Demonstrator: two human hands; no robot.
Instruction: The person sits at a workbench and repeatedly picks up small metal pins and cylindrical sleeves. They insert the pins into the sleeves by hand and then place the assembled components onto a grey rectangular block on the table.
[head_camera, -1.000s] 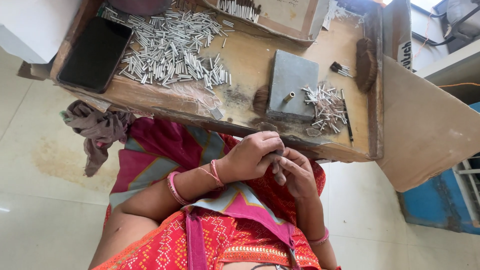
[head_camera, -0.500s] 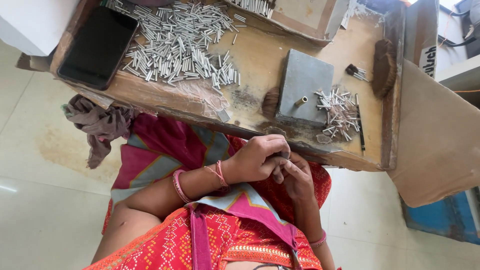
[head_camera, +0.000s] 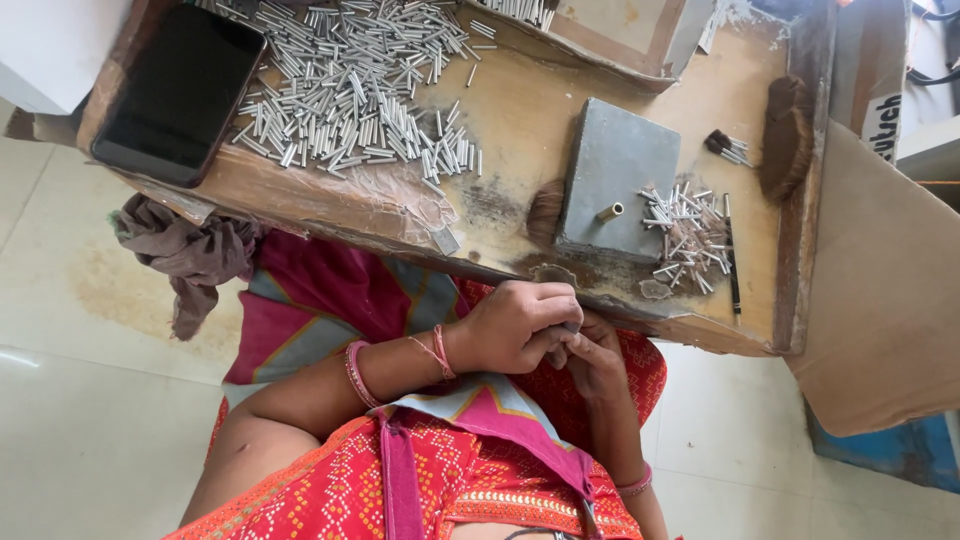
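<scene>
Head view: left hand (head_camera: 515, 325) and right hand (head_camera: 598, 358) meet over the lap, just below the wooden tray's edge (head_camera: 330, 205). Both are curled shut around a small item, hidden by fingers; its kind cannot be told. Metal tubes (head_camera: 350, 80) lie well apart on the tray.

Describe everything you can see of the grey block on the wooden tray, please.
The grey block is a flat, square slab that looks like dull metal, with scuffed faces. It lies flat on the wooden tray, right of the big heap of silver tubes. A short brass-coloured tube lies on its near edge. A smaller pile of tubes lies beside it. No hand touches it.
</scene>
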